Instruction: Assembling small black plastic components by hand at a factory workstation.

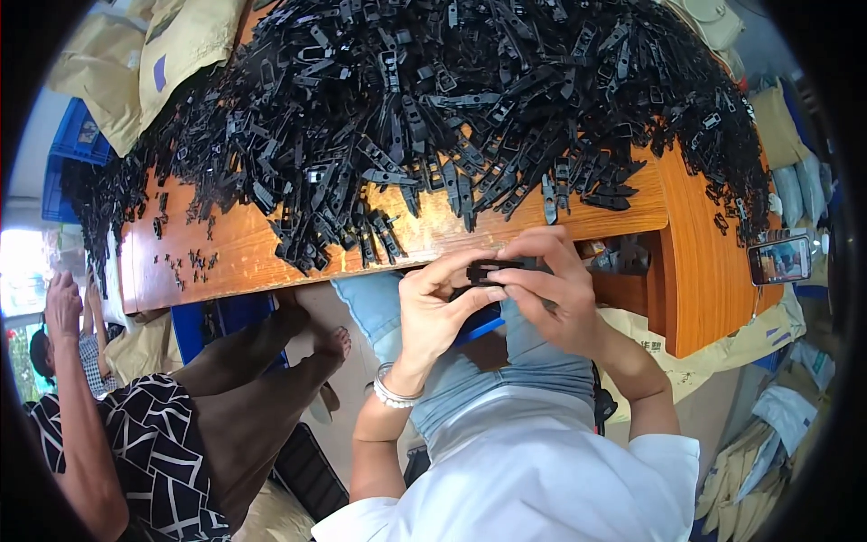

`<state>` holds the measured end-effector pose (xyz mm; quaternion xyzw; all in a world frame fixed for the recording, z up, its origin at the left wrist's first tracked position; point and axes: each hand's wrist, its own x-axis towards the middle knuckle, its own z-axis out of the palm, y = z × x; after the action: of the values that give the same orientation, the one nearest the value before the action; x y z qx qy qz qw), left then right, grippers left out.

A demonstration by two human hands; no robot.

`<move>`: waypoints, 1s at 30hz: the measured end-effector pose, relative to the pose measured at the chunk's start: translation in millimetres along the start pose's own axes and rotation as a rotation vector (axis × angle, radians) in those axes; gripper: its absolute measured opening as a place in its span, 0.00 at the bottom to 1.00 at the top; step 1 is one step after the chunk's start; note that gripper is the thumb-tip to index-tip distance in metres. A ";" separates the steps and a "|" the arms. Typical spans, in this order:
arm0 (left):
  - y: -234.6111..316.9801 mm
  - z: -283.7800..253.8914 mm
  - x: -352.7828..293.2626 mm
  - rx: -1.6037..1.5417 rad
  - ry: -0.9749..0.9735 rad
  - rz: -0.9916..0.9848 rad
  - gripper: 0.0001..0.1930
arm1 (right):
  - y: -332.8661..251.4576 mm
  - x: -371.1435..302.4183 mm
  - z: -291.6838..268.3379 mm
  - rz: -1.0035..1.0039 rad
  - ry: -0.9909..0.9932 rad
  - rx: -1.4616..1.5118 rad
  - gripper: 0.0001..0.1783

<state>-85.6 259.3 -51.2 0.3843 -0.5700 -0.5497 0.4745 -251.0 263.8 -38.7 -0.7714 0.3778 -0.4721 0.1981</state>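
Between my two hands, just off the table's front edge and above my lap, is a small long black plastic part. My left hand pinches its left end between thumb and fingers. The fingers of my right hand close on its right side, with the thumb near the middle. Its exact shape is partly hidden by the fingers. Beyond my hands a large heap of similar black plastic parts covers much of the wooden table, some lying loose near the front edge.
Tiny black pieces lie scattered at the table's left. A phone stands at the right edge. An open drawer space is beside my right hand. To the left sits another person. Blue crates and brown sacks stand at far left.
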 end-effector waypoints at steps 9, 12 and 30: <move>-0.9 -40.2 25.2 0.729 0.247 0.257 0.08 | 1.8 -29.8 12.5 0.295 0.204 0.175 0.06; -2.9 -67.4 54.2 1.016 0.281 0.263 0.09 | -0.8 -38.1 15.4 0.413 0.105 0.238 0.06; -8.2 -70.6 64.2 0.462 0.340 0.042 0.07 | 19.6 -43.3 36.7 0.761 0.228 0.531 0.06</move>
<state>-34.6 178.3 -55.6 0.5569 -0.6002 -0.3231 0.4746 -238.2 282.7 -94.2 -0.4443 0.5192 -0.5280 0.5042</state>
